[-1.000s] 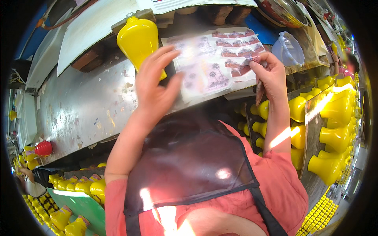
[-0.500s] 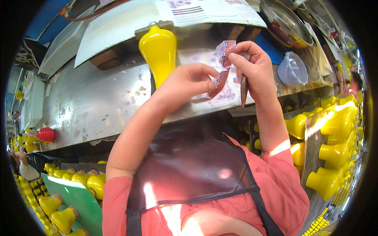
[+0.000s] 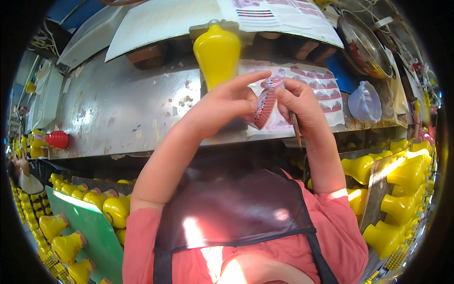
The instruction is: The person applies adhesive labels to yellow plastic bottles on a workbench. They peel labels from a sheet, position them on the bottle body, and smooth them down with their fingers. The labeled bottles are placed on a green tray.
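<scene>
Both hands are held together over the workbench, at a curved strip of patterned decal (image 3: 266,108) with a pink, blue and orange print. My left hand (image 3: 231,100) grips the strip's lower left part with the thumb, its index finger stretched out above. At the strip's upper right end, my right hand (image 3: 303,105) pinches it between thumb and fingers. A brown pointed stick (image 3: 296,130) also sits in the right hand, tip downward. Just beyond the left hand is a glossy yellow vase (image 3: 216,54), its lower part hidden behind that hand.
A printed decal sheet (image 3: 326,87) lies on the metal workbench (image 3: 123,118). At the right stand a pale lilac bucket (image 3: 364,102) and a round metal pan (image 3: 362,45). A white board (image 3: 165,26) spans the back. Yellow vases (image 3: 402,206) fill racks on both sides.
The view has shifted, so the bench and vase appear farther right. My hands have drawn closer together on the strip, which has turned its patterned face more into view.
</scene>
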Action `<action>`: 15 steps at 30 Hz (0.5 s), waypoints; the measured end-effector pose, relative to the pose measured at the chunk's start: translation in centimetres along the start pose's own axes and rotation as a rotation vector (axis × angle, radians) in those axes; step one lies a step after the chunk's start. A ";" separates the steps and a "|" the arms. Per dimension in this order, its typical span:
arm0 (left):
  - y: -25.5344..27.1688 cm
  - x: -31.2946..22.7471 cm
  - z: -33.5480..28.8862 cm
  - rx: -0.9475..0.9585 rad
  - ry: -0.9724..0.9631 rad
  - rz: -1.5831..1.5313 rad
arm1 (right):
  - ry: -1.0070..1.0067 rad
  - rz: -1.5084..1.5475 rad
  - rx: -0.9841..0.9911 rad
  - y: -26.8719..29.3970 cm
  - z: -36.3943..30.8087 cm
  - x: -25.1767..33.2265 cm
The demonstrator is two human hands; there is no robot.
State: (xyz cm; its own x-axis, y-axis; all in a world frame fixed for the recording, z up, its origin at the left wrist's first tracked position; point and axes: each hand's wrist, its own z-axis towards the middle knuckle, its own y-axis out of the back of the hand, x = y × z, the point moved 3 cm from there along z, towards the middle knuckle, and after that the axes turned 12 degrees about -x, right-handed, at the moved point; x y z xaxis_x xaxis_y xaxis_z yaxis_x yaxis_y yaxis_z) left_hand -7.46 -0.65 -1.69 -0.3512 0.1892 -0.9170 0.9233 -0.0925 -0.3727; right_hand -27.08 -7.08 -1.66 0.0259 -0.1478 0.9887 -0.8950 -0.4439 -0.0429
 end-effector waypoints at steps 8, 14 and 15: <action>1.6 0.5 -2.0 -0.089 0.111 -0.038 | 0.025 -0.404 -0.490 0.8 -0.8 -0.2; 1.5 -0.3 -2.4 -0.139 0.104 0.043 | -0.230 -0.064 0.206 -2.8 -2.8 -3.9; 1.4 -0.3 -2.5 -0.146 0.127 0.068 | -0.264 0.028 0.153 -3.3 -2.5 -4.5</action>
State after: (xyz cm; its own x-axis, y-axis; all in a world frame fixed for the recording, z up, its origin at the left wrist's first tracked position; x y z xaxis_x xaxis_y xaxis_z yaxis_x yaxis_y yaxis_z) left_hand -5.66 1.65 -1.57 -0.2738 0.3099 -0.9105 0.9601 0.0317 -0.2779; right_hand -25.36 -2.70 -5.56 0.1351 -0.3773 0.9162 -0.8200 -0.5617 -0.1104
